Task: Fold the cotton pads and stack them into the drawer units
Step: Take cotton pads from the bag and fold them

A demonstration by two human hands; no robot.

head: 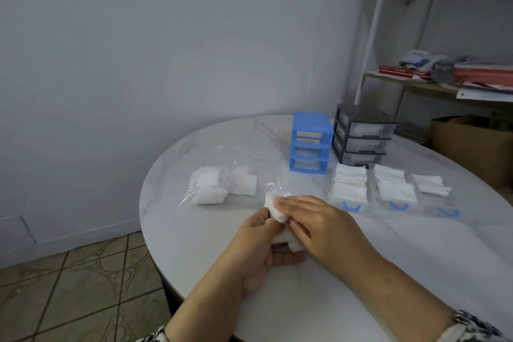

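Near the middle of the round white table (211,266), toward its near-left edge, both hands work one white cotton pad (277,209). The left hand (259,244) curls its fingers round the pad from below, and the right hand (316,223) lies over it with fingers pressed on its top and thumb tucked beneath, so both grip it. Toward the table's left edge, a clear plastic bag (222,184) holds more pads. At the far edge stand a blue drawer unit (311,143), its slots showing open, and just beside it a dark grey drawer unit (362,137). In front of them, toward the right edge, three clear drawers (388,197) with blue handles lie in a row, each holding folded pads (348,183).
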